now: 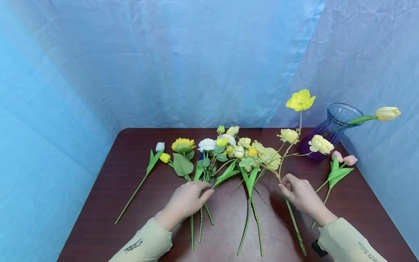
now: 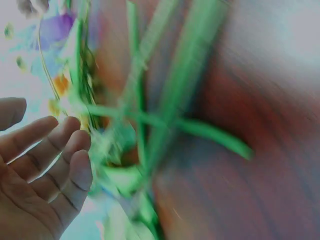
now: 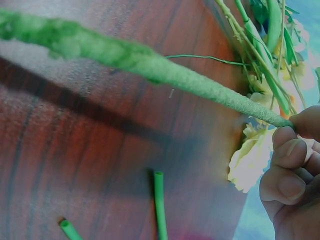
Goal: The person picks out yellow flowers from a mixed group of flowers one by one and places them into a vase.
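My right hand (image 1: 301,194) pinches the stem of a branching yellow flower spray (image 1: 300,100) between thumb and fingertips. The spray tilts up off the table, its bright bloom topmost and paler ones lower. In the right wrist view, the thick green stem (image 3: 200,86) runs out from the pinch. My left hand (image 1: 186,200) hovers over stems beside a sunflower (image 1: 183,145) and white flowers (image 1: 207,145). The left wrist view shows its fingers (image 2: 70,172) loosely spread, holding nothing, next to blurred green stems (image 2: 185,65).
A blue-purple glass vase (image 1: 343,113) at the back right holds a pale yellow tulip (image 1: 387,113). Pink tulips (image 1: 349,160) lie in front of it. Yellow flowers (image 1: 270,156) are heaped mid-table. White and yellow tulips (image 1: 160,146) lie at the left.
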A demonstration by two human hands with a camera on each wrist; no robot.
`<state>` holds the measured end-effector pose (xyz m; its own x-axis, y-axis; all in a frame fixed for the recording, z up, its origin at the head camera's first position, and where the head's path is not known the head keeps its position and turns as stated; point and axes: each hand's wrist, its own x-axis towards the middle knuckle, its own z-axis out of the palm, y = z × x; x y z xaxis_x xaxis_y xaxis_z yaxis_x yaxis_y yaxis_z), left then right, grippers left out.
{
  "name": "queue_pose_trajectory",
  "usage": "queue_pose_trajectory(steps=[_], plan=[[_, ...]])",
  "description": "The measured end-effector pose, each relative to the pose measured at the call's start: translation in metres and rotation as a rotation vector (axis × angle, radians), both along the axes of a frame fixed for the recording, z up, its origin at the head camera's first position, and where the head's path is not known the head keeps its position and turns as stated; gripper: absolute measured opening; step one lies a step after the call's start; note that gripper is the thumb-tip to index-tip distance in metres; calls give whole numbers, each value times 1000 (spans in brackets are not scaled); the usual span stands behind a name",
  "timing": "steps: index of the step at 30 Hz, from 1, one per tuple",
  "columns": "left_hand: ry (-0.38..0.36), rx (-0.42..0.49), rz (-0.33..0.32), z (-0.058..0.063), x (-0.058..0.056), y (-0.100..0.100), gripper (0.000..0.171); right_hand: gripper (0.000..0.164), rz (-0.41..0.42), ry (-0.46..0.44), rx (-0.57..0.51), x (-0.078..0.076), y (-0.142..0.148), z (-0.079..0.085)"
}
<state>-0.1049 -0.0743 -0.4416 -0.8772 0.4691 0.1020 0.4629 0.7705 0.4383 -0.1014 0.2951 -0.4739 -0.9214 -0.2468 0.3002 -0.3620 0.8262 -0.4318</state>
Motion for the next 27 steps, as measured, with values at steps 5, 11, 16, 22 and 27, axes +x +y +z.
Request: queue_pose_trajectory(steps=[5,11,16,22,27], plan=[[27,-34,24,2,-15,30,27,25,15,34,5,-2,2,1],[43,-157,126,-7,-32,44,23,27,19,54,0,-1,2,4],[-6,-252,130,-14,-38,46,32,26,14,41,11,-1,3,5],[-31,-252,105,-15,-40,42,32,23,12,7,16,-1,5,5],[19,-191,92,-13,-39,33,30,22,10,-2,16,-3,6,3]])
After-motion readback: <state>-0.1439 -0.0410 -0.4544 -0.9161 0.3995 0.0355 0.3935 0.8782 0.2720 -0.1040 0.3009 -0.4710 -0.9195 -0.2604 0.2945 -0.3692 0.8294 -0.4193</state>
